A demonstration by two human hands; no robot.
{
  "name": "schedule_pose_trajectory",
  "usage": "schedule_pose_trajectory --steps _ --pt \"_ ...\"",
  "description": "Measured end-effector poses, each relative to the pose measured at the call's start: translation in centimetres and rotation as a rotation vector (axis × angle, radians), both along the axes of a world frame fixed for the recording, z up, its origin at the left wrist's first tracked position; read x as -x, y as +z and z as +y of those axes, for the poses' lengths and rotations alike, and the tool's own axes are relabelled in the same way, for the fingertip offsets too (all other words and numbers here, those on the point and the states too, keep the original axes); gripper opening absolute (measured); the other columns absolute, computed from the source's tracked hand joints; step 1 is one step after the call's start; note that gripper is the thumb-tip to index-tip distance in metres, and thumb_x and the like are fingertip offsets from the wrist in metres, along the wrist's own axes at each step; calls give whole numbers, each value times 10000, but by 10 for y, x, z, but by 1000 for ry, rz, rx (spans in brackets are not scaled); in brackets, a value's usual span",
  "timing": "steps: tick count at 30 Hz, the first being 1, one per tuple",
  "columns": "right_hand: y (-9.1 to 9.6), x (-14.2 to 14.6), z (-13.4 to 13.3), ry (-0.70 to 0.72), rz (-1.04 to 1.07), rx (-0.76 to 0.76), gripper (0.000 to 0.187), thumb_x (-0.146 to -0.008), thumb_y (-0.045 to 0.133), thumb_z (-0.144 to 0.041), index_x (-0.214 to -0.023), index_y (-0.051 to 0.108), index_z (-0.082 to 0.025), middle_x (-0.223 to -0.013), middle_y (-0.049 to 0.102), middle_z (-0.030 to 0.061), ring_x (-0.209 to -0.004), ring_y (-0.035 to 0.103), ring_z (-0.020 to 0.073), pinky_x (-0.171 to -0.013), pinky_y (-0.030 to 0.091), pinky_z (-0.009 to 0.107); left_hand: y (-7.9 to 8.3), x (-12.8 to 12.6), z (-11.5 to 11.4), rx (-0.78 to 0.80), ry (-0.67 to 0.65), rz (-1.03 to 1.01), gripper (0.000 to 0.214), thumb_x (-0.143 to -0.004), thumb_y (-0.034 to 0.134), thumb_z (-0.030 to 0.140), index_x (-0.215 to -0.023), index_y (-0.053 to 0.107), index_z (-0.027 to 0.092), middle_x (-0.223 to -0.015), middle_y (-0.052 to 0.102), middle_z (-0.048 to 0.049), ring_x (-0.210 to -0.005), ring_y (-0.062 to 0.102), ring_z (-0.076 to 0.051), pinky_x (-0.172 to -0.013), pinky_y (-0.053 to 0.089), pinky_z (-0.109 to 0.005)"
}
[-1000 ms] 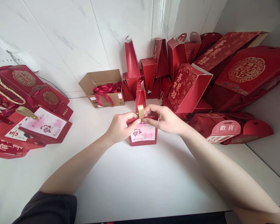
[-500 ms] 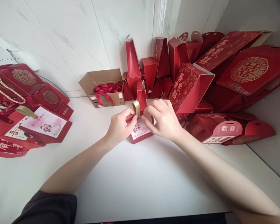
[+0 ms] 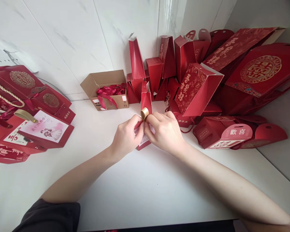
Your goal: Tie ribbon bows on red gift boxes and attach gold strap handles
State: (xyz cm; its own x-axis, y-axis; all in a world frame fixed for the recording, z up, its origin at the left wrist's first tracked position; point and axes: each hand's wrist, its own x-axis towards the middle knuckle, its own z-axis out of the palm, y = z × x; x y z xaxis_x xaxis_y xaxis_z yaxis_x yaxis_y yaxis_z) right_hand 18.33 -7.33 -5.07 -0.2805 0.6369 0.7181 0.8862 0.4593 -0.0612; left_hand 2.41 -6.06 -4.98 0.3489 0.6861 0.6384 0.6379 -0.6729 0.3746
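Observation:
A small red gift box (image 3: 140, 148) with a pink-and-white printed card stands before me, largely covered by my hands. A gold strap (image 3: 144, 112) forms a loop at its top. With thumb and fingers closed, my left hand (image 3: 127, 137) grips the top of the box beside the strap. My right hand (image 3: 164, 130) is closed too, its thumb and fingertips pinching at the strap's base, touching the left fingertips. Exactly how the strap sits in the box is hidden by the fingers.
Behind my hands stand several red boxes (image 3: 155, 72) and a cardboard carton (image 3: 111, 103) of red ribbon. Larger red boxes (image 3: 200, 91) crowd the right side. On the left, more boxes lie together, including one with a couple-print card (image 3: 44, 125) and gold strap.
My right hand has moved left and closed at the strap, meeting my left hand. The gold loop has tilted over and dropped slightly. The camera view has shifted a little.

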Motion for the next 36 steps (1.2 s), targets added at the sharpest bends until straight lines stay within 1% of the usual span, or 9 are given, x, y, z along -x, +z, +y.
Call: schedule_pose_trajectory --steps 3,5,11,14,17,20,23,29,36 --pt "2 0 -2 7 73 57 211 -859 465 -197 -649 477 -183 -584 494 -23 -508 373 117 -625 261 319 0 -1 -2 -20 -21 -1 73 -868 549 160 -809 520 193 -612 550 53 -514 452 -70 -530 373 -188" --pt "3 0 -3 23 146 120 194 -831 487 -203 -640 459 -187 -586 514 -23 -506 389 113 -625 271 312 0 -2 -2 -27 -25 -12 62 -861 561 161 -814 534 191 -612 562 53 -507 450 -66 -524 372 -182" --pt "3 3 -5 30 344 231 200 -783 532 -212 -621 415 -199 -585 538 -24 -512 391 114 -642 316 302 1 -3 -4 38 -7 -11 42 -861 560 181 -852 601 185 -607 574 44 -504 438 -69 -521 368 -187" --pt "7 0 -5 78 361 313 215 -810 525 -218 -621 424 -199 -602 547 -21 -538 418 121 -642 335 297 5 0 0 64 -4 1 97 -866 556 198 -781 597 178 -587 550 46 -521 424 -75 -533 364 -196" --pt "14 -9 -2 153 361 382 204 -865 500 -240 -664 491 -202 -649 557 -10 -572 458 133 -597 349 282 9 4 9 163 -38 -14 154 -871 556 221 -729 589 171 -580 530 45 -538 425 -80 -538 365 -201" --pt "19 -18 3 207 392 361 95 -880 509 -225 -814 574 -204 -806 594 15 -664 533 147 -619 401 281 13 8 19 249 -73 -38 179 -869 562 245 -711 595 166 -586 517 40 -554 426 -87 -535 355 -213" --pt "19 -22 7 265 407 340 57 -869 541 -205 -909 583 -203 -910 582 34 -759 571 161 -682 451 296 15 10 23 278 -74 -42 200 -869 563 262 -699 598 163 -578 495 40 -548 394 -88 -520 329 -225" --pt "13 -22 10 252 390 300 113 -853 596 -243 -957 569 -211 -975 559 57 -931 561 222 -787 477 355 15 12 23 305 -84 -29 206 -876 556 273 -707 601 164 -587 500 36 -552 396 -91 -518 320 -232" --pt "12 -22 11 235 353 297 93 -858 602 -265 -918 561 -208 -957 557 62 -904 545 231 -772 466 362 15 11 22 299 -94 -23 217 -876 547 275 -692 579 165 -570 487 37 -537 400 -90 -505 321 -226"
